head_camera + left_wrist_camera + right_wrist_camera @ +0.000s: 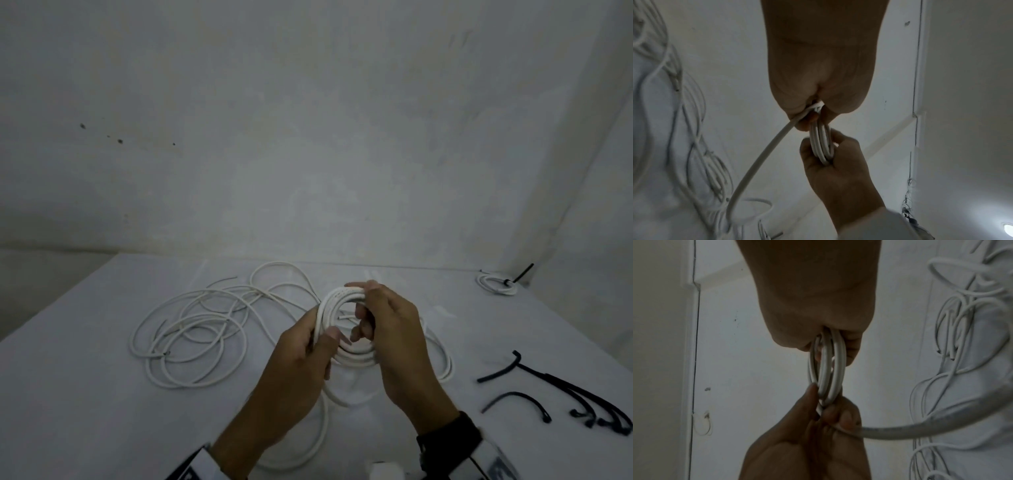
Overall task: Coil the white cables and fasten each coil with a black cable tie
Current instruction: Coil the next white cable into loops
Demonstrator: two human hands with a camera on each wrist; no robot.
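Observation:
A small coil of white cable [356,358] is held upright above the table between both hands. My left hand [325,337] pinches its left side, thumb on the front. My right hand [368,308] grips the right side, fingers curled through the loop. In the left wrist view the coil [821,142] runs from my left hand [813,116] to my right hand [830,155], and the cable's free tail [766,154] hangs down to the table. The right wrist view shows the same coil [828,369], edge-on. Several black cable ties [565,394] lie at the right.
Loose white cables [191,329] sprawl in wide loops on the white table [102,411] to the left of my hands. A tied coil [496,284] sits in the back right corner by the wall. More cable loops lie under and behind my hands.

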